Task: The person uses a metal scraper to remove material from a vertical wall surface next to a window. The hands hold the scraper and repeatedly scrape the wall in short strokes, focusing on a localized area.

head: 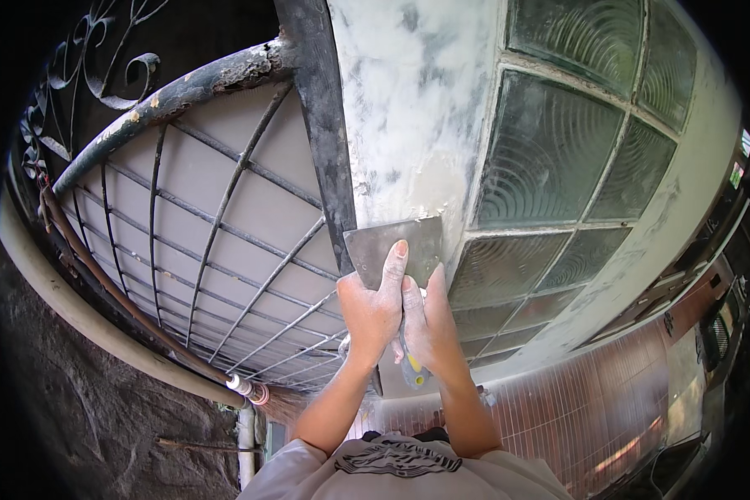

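A wide metal putty knife is held in both hands before a narrow wall strip patched with white filler. My left hand grips it from the left, the thumb laid flat up the blade. From the right, my right hand closes around it, and its grey and yellow handle sticks out below. White dust coats the fingers of both hands. Bits of filler cling to the blade's far edge, which lies close to a smooth cream patch; whether it touches the wall I cannot tell.
On the left a dark metal post and grille border the strip. Glass blocks with curved ridges adjoin its right side. A broom leans at lower left. Reddish tiled floor spreads at lower right.
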A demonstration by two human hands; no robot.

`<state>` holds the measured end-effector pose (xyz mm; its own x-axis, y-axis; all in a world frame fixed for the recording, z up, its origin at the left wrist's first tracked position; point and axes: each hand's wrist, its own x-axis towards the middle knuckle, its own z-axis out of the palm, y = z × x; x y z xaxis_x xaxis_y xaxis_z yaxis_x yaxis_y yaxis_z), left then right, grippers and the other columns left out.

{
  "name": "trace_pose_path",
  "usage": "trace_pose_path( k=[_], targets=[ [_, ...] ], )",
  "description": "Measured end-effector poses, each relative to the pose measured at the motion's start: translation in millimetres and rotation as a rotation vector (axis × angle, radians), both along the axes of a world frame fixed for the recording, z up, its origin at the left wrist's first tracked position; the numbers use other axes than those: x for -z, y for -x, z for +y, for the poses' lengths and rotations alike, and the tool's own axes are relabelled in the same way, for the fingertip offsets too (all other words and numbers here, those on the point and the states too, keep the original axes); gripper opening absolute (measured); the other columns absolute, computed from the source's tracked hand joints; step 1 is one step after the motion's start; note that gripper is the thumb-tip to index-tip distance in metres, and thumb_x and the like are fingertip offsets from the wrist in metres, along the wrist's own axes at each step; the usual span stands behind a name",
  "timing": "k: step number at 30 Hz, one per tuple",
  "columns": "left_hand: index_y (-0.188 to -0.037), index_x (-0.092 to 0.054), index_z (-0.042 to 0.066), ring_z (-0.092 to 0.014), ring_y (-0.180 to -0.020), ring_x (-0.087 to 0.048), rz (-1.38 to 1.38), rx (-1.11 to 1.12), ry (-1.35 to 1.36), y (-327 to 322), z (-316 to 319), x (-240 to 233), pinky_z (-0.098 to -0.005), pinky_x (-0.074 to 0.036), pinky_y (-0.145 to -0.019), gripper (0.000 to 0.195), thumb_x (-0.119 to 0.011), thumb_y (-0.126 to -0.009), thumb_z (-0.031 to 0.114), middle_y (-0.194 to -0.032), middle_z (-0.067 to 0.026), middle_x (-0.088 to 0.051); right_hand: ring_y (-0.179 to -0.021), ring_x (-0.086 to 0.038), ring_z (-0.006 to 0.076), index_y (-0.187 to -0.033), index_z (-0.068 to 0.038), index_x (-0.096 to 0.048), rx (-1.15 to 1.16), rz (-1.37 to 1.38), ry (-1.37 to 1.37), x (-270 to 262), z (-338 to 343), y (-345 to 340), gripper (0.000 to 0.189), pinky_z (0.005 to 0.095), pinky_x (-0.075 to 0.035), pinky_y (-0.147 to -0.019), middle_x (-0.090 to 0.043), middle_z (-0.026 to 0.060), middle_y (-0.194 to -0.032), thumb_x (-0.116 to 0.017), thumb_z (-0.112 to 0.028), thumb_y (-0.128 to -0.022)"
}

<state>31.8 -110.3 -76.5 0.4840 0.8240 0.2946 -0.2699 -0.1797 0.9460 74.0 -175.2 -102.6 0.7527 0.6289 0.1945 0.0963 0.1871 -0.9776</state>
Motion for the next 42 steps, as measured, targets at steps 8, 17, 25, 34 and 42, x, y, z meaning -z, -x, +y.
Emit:
trace_pose_path(
  k=[8,17,25,34,42],
  targets=[
    [-0.078,-0.066,-0.003,-0.007,-0.056,-0.051,-0.064,-0.02,-0.024,2,3,4,-0.0245,-0.04,-0.053,0.031,-0.066,-0.087,0.026,-0.06,-0.0031,-0.061,-0.041,-0.05,0.0127,-0.11,0.004,-0.031,0.014,-0.141,-0.132,6,3,6,0.027,0.0275,-0.037,-0.033,-0.056,0.0143,-0.076,-0.04,-0.019,-0.098],
    [-0.076,-0.065,-0.003,-0.007,-0.055,-0.05,-0.074,-0.021,-0.014,2,6,5,-0.0248,-0.04,-0.053,0.033,-0.066,-0.087,0.028,-0.059,-0.0026,-0.06,-0.039,-0.047,0.0116,-0.11,0.002,-0.03,0.078,-0.216,-0.092,-2,6,11,0.026,0.0266,-0.036,-0.03,-0.055,0.0141,-0.076,-0.039,-0.019,-0.099],
    [-0.077,-0.065,-0.002,-0.008,-0.058,-0.05,-0.013,0.032,-0.03,2,11,8,-0.0248,-0.04,-0.054,0.034,-0.064,-0.088,0.029,-0.063,-0.0024,-0.06,-0.039,-0.046,0.0112,-0.11,0.002,-0.03,0.01,-0.071,-0.105,-4,4,11,0.025,0.0259,-0.036,-0.031,-0.055,0.0127,-0.075,-0.04,-0.018,-0.099],
    [-0.076,-0.065,-0.005,-0.007,-0.055,-0.05,-0.032,-0.028,0.003,-1,7,7,-0.0244,-0.04,-0.052,0.034,-0.066,-0.087,0.028,-0.059,-0.0027,-0.059,-0.041,-0.049,0.0135,-0.11,0.005,-0.031,0.092,-0.246,-0.093,3,7,6,0.03,0.0288,-0.037,-0.033,-0.056,0.0144,-0.073,-0.04,-0.021,-0.099],
    [-0.076,-0.066,-0.004,-0.007,-0.056,-0.051,-0.014,-0.017,0.024,-5,9,7,-0.0243,-0.04,-0.053,0.033,-0.066,-0.087,0.027,-0.06,-0.003,-0.061,-0.04,-0.048,0.0144,-0.109,0.006,-0.031,0.121,-0.253,-0.112,0,8,4,0.031,0.0291,-0.037,-0.035,-0.056,0.0153,-0.069,-0.041,-0.021,-0.098]
  ],
)
